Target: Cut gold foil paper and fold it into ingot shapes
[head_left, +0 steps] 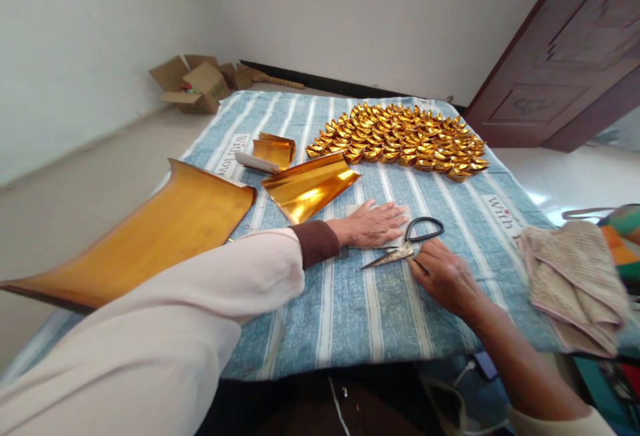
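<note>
Progress: a large batch of folded gold-foil ingots (400,137) is laid out in close rows at the upper centre of the frame, on the far part of the striped blue cloth (350,303) that covers the surface. This portion of the work I judge complete. Stock remains: 1 big curled gold foil sheet (145,236) at the left of the frame, 1 smaller gold foil sheet (307,186) just above the left forearm, and a small curled foil piece (273,151) beyond it with a pale roll (256,163) beside it. On that showing, I judge cutting and folding is far from finished.

Item in hand: a small pale sheet of paper (403,216), white side up, lies flat at the centre of the frame.

Left hand (373,224): open, palm down, fingers spread, pressing on the paper; it grips nothing.

Right hand (443,276): loosely curled at the lower edge of the paper, touching the scissors (407,246). Whether it actually grips them cannot be told.

The scissors lie closed, between the 2 hands, tips toward the left.

A folded beige towel (575,283) sits at the right of the frame; open cardboard boxes (197,83) stand on the floor at upper left.
</note>
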Available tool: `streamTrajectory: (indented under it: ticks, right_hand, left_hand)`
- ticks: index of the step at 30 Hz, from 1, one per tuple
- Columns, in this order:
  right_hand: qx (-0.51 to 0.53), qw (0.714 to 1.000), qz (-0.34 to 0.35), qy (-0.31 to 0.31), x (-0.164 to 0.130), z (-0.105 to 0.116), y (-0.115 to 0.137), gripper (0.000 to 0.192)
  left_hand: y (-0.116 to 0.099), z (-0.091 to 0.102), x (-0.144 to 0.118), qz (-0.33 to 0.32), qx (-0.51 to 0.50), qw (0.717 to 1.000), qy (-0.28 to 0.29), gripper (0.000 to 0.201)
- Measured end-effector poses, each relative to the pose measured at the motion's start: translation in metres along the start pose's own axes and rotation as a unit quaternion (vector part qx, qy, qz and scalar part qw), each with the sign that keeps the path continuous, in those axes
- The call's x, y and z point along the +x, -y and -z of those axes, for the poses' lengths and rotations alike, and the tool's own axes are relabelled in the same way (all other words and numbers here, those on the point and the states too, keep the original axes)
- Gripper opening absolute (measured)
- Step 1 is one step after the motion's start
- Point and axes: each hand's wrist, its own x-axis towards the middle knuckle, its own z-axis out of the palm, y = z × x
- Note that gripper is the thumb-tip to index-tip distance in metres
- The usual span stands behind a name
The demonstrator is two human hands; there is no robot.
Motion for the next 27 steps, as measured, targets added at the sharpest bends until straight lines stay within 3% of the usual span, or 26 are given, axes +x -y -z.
streamTrajectory:
  ticks: [7,13,18,27]
  right_hand:
    - [0.013,1.0,0.002,0.012,-0.011,0.007,0.004,0.032]
    - [0.011,1.0,-0.008,0.005,0.007,-0.003,0.017,0.027]
    - [0.028,1.0,-0.004,0.012,0.01,-0.005,0.026,0.025]
    - [0.071,0.997,-0.024,0.022,-0.003,0.009,0.031,0.028]
  left_hand:
    - [0.002,-0.007,0.005,0.007,-0.012,1.0,-0.013,0.054]
    - [-0.001,0.003,0.006,0.044,-0.094,0.995,0.014,0.064]
    - [0.003,-0.001,0.008,0.044,-0.102,0.994,0.008,0.072]
    - [0.0,0.008,0.003,0.045,-0.133,0.99,0.021,0.065]
